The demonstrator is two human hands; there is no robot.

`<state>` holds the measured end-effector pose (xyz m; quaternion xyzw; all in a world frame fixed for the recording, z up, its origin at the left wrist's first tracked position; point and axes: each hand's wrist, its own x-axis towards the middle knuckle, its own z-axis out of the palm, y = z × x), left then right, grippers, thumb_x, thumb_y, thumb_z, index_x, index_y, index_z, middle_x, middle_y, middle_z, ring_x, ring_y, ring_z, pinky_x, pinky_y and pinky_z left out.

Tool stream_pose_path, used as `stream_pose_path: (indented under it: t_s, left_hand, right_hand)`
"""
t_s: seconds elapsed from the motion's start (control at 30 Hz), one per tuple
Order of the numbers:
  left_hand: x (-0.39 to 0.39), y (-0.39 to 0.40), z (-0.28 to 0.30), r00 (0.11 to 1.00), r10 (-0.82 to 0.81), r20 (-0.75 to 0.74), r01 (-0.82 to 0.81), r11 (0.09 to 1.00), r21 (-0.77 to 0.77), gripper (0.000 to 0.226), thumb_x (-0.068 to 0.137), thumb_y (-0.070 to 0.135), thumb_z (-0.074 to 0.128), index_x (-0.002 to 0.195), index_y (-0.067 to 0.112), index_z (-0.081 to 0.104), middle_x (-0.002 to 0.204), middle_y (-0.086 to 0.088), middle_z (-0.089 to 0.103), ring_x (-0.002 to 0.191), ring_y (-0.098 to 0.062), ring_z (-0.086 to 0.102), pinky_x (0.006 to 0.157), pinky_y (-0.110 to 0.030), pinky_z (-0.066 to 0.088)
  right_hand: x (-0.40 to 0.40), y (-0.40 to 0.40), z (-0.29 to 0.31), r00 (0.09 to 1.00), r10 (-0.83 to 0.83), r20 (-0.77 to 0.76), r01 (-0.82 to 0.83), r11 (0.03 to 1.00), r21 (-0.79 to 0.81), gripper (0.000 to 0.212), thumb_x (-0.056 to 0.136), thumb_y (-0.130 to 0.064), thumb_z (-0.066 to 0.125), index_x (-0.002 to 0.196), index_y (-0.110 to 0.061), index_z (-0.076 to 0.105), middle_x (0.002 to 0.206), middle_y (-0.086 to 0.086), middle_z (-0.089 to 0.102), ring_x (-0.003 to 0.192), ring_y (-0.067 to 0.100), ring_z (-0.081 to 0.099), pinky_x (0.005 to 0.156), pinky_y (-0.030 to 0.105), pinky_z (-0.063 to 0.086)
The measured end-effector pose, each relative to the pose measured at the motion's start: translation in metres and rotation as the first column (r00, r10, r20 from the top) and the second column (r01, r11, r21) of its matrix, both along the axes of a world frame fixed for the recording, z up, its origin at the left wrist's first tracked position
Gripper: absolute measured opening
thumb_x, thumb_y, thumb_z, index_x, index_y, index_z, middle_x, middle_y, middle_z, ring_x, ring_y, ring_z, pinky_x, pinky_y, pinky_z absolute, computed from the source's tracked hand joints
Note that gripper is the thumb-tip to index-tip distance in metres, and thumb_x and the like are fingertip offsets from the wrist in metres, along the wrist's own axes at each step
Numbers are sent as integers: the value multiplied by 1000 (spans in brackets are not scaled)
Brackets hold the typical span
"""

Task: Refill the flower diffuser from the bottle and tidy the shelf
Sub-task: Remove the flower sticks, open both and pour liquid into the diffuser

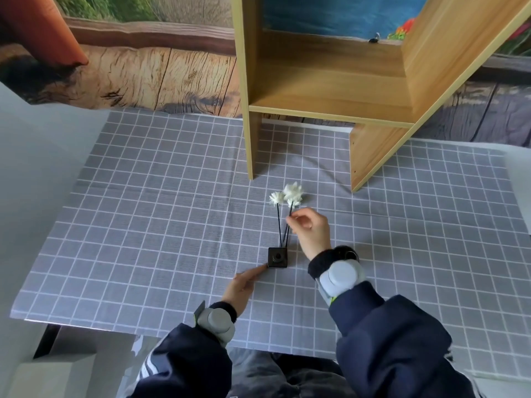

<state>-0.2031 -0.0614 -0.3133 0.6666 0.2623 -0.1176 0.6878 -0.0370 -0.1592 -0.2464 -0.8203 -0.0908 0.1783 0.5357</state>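
diffuser (277,257) on grid cloth (149,225), in front of shelf (330,90) | right hand (309,229) pinches a flower stem (288,225); left hand (244,284), fingers straight, touches base corner | risk: stems tug sideways, lightly braced diffuser tips, spills | no bottle visible

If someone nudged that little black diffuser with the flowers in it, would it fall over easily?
Probably fairly tippy: the diffuser has a small base, while the flowers stand tall above it. The left hand touches its lower corner, perhaps to steady it. The thin stems look likely to flex where the right hand pinches one.
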Motion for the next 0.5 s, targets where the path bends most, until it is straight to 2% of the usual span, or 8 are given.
stream_pose_path:
  t_s: [0.03,0.07,0.13,0.2,0.27,0.33,0.43,0.5]
  left_hand:
    - [-1,1,-2,1000,-4,3,4,1000,13,63,79,-28,25,124,14,38,130,-5,43,101,21,52,112,-33,31]
    - [-3,1,-5,1000,-7,10,7,1000,18,65,78,-28,26,123,18,39,130,-5,44,103,20,51,113,-39,29]
    - [-4,2,-8,1000,-18,22,17,999,50,69,77,-28,26,122,22,41,130,-5,45,106,18,51,113,-41,29]
    - [-2,1,-7,1000,-4,3,4,998,68,71,78,-27,25,119,29,42,130,-3,44,114,6,51,113,-40,29]
    - [0,1,-6,1000,1,-14,0,997,80,73,79,-26,25,118,33,42,130,-1,44,121,-13,46,113,-38,28]
    - [0,1,-7,1000,-11,-15,12,996,88,73,78,-26,25,119,34,40,130,-1,44,124,-19,42,112,-36,28]
    - [-2,1,-10,1000,-13,-12,14,996,86,72,79,-24,26,117,35,42,128,-3,46,123,-22,43,111,-35,28]
    - [-3,2,-13,1000,-10,-8,10,996,84,72,80,-23,27,114,38,44,126,-3,48,120,-20,44,109,-34,29]
  right_hand:
    - [9,5,-3,997,-81,-14,80,996,-39,7,77,-7,68,80,-1,65,78,13,68,70,20,60,70,28,50]
    - [18,9,-10,989,-144,-32,140,983,-120,9,78,-9,67,81,-1,66,83,17,70,75,26,62,72,32,49]
    - [28,14,-23,973,-214,-92,171,926,-337,14,80,-12,62,86,0,67,94,20,71,88,34,64,75,36,50]
    - [30,15,-35,964,-210,-164,109,871,-478,18,80,-10,57,87,3,67,96,22,71,88,36,65,72,37,52]
    - [30,15,-41,964,-180,-196,53,850,-524,19,79,-6,56,85,9,66,94,26,70,82,36,66,64,37,51]
    - [28,16,-46,959,-201,-201,67,846,-529,21,79,-6,57,88,13,64,96,29,69,89,38,67,63,40,52]
    - [25,14,-49,931,-289,-224,142,849,-509,21,83,-9,57,90,10,63,94,24,69,93,38,65,78,42,53]
    - [19,11,-50,917,-317,-240,169,858,-485,21,85,-11,57,99,4,57,103,22,64,99,38,62,85,43,50]
